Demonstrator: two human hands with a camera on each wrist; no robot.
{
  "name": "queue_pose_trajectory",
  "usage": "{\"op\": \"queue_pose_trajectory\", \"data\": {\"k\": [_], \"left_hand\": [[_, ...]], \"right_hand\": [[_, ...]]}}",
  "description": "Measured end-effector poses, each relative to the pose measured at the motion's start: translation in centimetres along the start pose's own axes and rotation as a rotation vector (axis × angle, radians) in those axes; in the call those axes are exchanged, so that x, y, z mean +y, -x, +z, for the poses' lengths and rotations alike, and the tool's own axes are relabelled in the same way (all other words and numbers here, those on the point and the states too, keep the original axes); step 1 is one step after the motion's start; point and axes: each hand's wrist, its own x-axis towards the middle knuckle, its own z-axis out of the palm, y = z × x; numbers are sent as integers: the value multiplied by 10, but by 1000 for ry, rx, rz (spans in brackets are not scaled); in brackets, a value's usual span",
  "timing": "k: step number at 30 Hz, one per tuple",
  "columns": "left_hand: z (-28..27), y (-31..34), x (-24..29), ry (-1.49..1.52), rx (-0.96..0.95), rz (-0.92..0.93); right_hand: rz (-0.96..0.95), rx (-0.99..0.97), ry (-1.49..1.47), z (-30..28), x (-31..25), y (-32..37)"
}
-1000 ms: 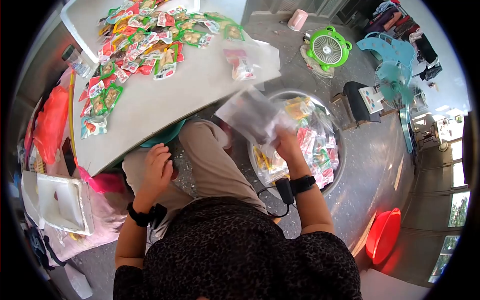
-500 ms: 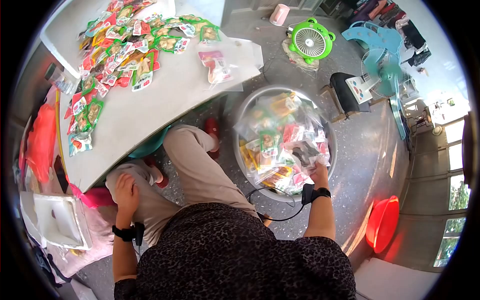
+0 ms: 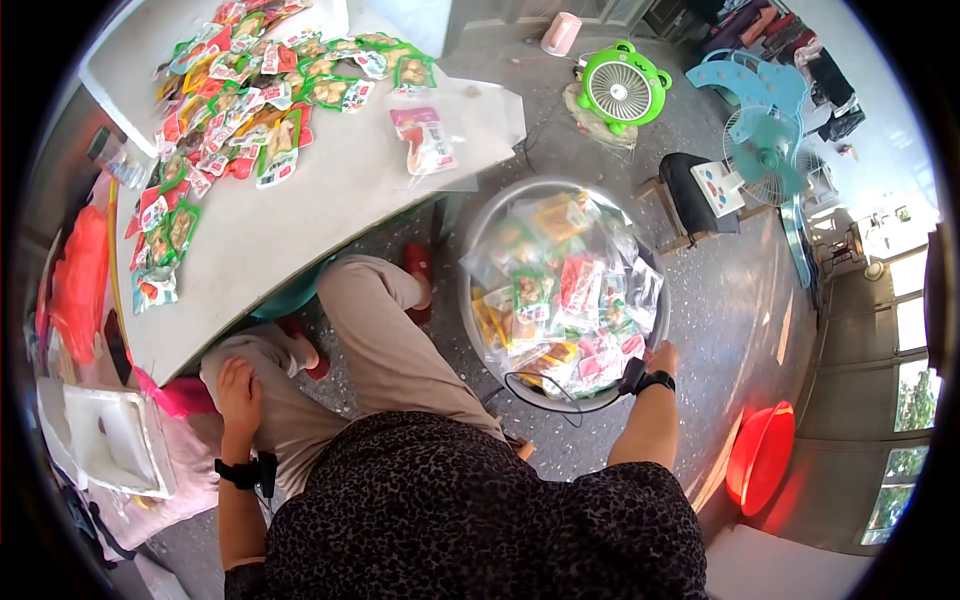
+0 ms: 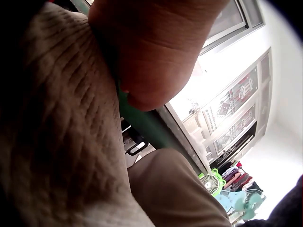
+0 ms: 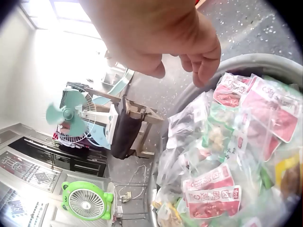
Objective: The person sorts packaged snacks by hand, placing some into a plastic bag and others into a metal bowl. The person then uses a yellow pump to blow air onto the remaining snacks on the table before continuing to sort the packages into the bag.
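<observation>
My right hand hangs over the near right rim of a round metal basin, fingers loosely bent and holding nothing. Clear plastic bags of snack packets fill the basin, among them a red-and-white packet and a green-edged packet. On my left thigh rests the left hand, empty, its fingers relaxed; the left wrist view shows it close against the trouser cloth. A pink-and-white packet lies by itself on clear plastic near the table's right end.
Many small snack packets spread over the grey table at left. Beyond the basin stand a green fan, a dark-seated chair and a teal fan. A red tub sits at right, a foam box at left.
My right hand brought a clear bag with dark contents down into the basin, let it go and drew back to the rim. The left hand settled onto the thigh.
</observation>
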Motion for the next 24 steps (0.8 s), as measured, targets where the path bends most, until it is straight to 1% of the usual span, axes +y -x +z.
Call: {"op": "queue_pose_trajectory", "data": {"k": [1, 2, 4, 5, 6, 7, 8, 10, 11, 12, 13, 14, 16, 18, 19, 20, 22, 24], "left_hand": [[0, 0, -2, 3, 0, -7], [0, 0, -3, 15, 15, 2], [0, 1, -4, 36, 50, 11], [0, 0, -3, 78, 54, 0], [-1, -1, -1, 111, 65, -23], [-6, -1, -1, 132, 87, -62], [-12, -4, 2, 135, 122, -48], [-19, -2, -2, 132, 205, -104], [-23, -1, -7, 129, 224, -125], [-29, 1, -11, 84, 263, -136], [-34, 3, -18, 59, 321, -124], [-36, 8, -28, 6, 358, -142], [-51, 17, -41, -68, 450, -203], [-65, 29, -60, -120, 536, -285], [-76, 36, -70, -197, 572, -344], [-86, 41, -79, -268, 602, -397], [-106, 51, -99, -390, 643, -512], [-128, 69, -126, -489, 661, -636]], "right_hand": [[64, 49, -70, -3, 24, -13], [128, 99, -139, -3, 36, -19], [74, 104, -72, 10, 27, 30], [25, 55, -66, 13, 33, 26], [2, 27, -59, 22, 33, 20], [-59, -22, -38, 36, 28, 25], [-122, -87, -17, 50, 18, 38], [-266, -221, 67, 87, -3, 68], [-303, -374, 103, 103, -10, 72], [-359, -439, 158, 122, -22, 103], [-475, -516, 238, 141, -28, 121], [-486, -550, 182, 162, -32, 149], [-567, -712, 237, 198, -36, 197], [-697, -863, 279, 222, -34, 260], [-746, -915, 262, 231, -28, 295], [-809, -1017, 291, 242, -20, 309], [-1024, -1204, 297, 262, 0, 334], [-1060, -1360, 220, 269, 20, 372]]}}
